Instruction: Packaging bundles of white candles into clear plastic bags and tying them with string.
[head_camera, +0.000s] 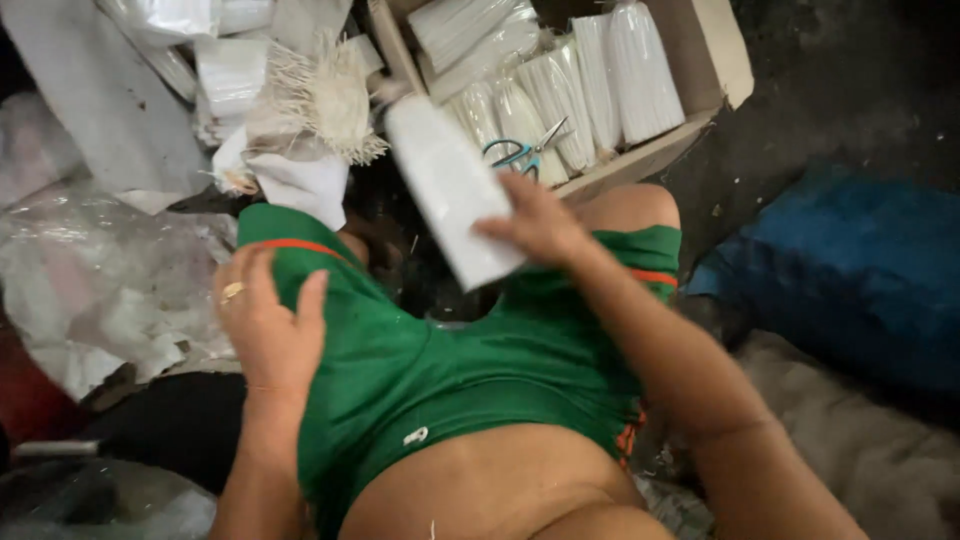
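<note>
Dark floor carries cardboard box of white packets, crumpled plastic sheet, blue bundle.

A single head-worn camera looks steeply down from close above the seated person's lap, facing forward. Green cloth shorts fill the near centre, an open cardboard box lies far, and a blue fabric bundle sits right.

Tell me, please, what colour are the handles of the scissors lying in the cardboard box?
The scissors have blue-teal handles, seen in the head view, resting on white packets in the box.
</note>
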